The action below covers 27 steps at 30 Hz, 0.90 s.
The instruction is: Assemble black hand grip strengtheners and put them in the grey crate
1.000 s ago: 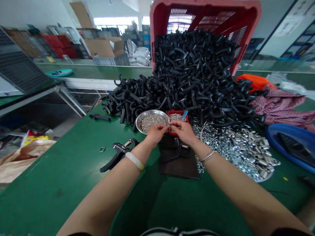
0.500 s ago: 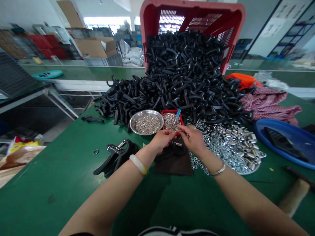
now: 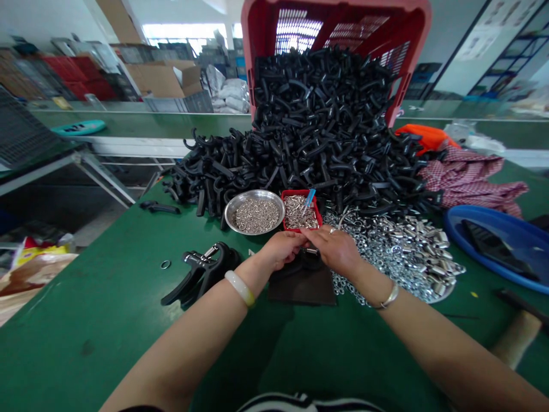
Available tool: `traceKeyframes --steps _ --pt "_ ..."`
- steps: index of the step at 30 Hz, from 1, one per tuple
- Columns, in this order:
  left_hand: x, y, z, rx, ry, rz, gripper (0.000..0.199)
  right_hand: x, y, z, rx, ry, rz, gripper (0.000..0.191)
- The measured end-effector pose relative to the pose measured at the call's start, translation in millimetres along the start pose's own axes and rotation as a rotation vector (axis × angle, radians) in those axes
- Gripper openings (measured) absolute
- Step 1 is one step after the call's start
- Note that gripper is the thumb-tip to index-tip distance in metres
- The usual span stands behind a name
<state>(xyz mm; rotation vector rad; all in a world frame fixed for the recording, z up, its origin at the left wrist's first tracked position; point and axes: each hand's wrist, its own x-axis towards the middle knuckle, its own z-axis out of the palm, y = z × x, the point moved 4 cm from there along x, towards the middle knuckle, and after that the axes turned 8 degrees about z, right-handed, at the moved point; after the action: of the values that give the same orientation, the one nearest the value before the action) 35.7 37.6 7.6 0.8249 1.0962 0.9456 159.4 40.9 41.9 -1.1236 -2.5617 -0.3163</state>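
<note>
My left hand (image 3: 281, 250) and my right hand (image 3: 337, 250) meet just in front of a small red tray (image 3: 301, 210) of tiny metal parts. Their fingertips nearly touch at the tray's front rim. Whether they pinch anything is too small to tell. Under them, a black hand grip with a metal spring (image 3: 312, 250) lies on a dark mat (image 3: 302, 292), partly hidden by my hands. A steel bowl (image 3: 254, 212) of small metal parts stands left of the tray, and a blue-handled tool (image 3: 309, 198) leans in the tray.
A huge heap of black curved plastic handles (image 3: 300, 131) spills from a tipped red crate (image 3: 334, 34). Steel nuts and sleeves (image 3: 394, 257) spread right of my hands. Another spring hand grip (image 3: 201, 274) lies on the green bench (image 3: 98, 320), left of my left arm. A blue basin (image 3: 493, 243) sits at right.
Both hands have drawn back from above the red tray to its front rim, and they sit slightly lower in view. The view has shifted a little, and the objects on the bench stay in place.
</note>
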Motion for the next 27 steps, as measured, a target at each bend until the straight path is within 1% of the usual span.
traceKeyframes --steps 2,4,7,10,12,14,17,19,21,22,24,26,27 --pt "-0.8 -1.0 -1.0 0.009 -0.023 -0.015 0.018 0.8 -0.6 -0.1 0.019 -0.034 -0.005 0.045" --pt "-1.6 -1.2 -1.8 0.031 -0.037 -0.012 0.017 1.6 0.2 0.0 0.085 -0.048 -0.015 0.044" --pt "-2.6 0.5 -1.9 0.054 -0.027 0.014 0.012 2.9 4.9 0.6 0.231 -0.027 0.015 0.039" --pt "-2.7 3.4 -0.7 -0.002 0.004 0.036 0.008 2.5 12.6 1.6 0.461 0.053 0.162 0.028" --pt "-2.4 4.1 0.5 -0.092 0.022 0.028 0.007 0.1 16.0 4.5 0.643 0.104 0.290 0.022" --pt "-2.3 3.2 3.1 -0.186 0.011 0.008 0.006 -3.6 16.0 8.4 0.784 0.146 0.396 0.018" --pt "-3.1 0.4 9.4 -0.269 -0.045 -0.012 0.005 -8.2 12.9 12.1 0.876 0.208 0.487 0.016" --pt "-3.9 -1.2 11.9 -0.252 -0.048 0.000 0.006 -10.2 11.7 12.5 0.882 0.232 0.515 0.016" --pt "-3.7 -1.6 10.7 -0.145 -0.021 0.040 0.009 -12.4 12.6 12.0 0.844 0.238 0.518 0.016" --pt "-3.1 -0.7 8.1 -0.057 0.009 0.085 0.011 -14.2 13.8 11.7 0.800 0.240 0.513 0.016" --pt "-1.5 3.8 -0.7 0.170 0.099 0.230 0.014 -18.9 16.4 12.6 0.667 0.218 0.484 0.017" --pt "-0.9 9.4 -10.0 0.440 0.182 0.391 0.016 -24.9 17.9 17.4 0.515 0.141 0.438 0.017" --pt "-1.0 11.3 -13.2 0.577 0.204 0.451 0.016 -28.0 18.3 21.0 0.454 0.093 0.418 0.017"
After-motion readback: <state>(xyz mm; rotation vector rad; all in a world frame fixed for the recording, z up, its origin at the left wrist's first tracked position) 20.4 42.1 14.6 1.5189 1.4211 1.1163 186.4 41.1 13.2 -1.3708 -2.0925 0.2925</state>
